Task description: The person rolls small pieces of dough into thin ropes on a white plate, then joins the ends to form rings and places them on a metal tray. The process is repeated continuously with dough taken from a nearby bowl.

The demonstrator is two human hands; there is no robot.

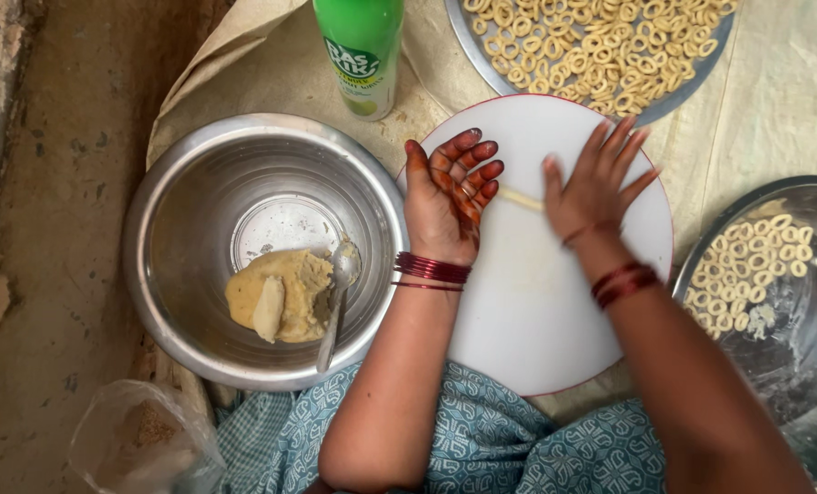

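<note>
Both our hands are lying flat and open at the frame's centre, left hand and right hand pressing a thin dough rope against the round white board. It is looking soft, light and easily torn, so we are judging gentle palm pressure along its length best. Our palms are hiding both rope ends. Lower left, the steel bowl is holding more dough.

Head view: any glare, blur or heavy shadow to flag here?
Head view: soft, even light with no hard shadows; mild glare on the steel bowl rim and inner base; the right hand fingertips look slightly motion-blurred; the left hand and dough strip are sharp; the frame edges look slightly stretched.
</note>
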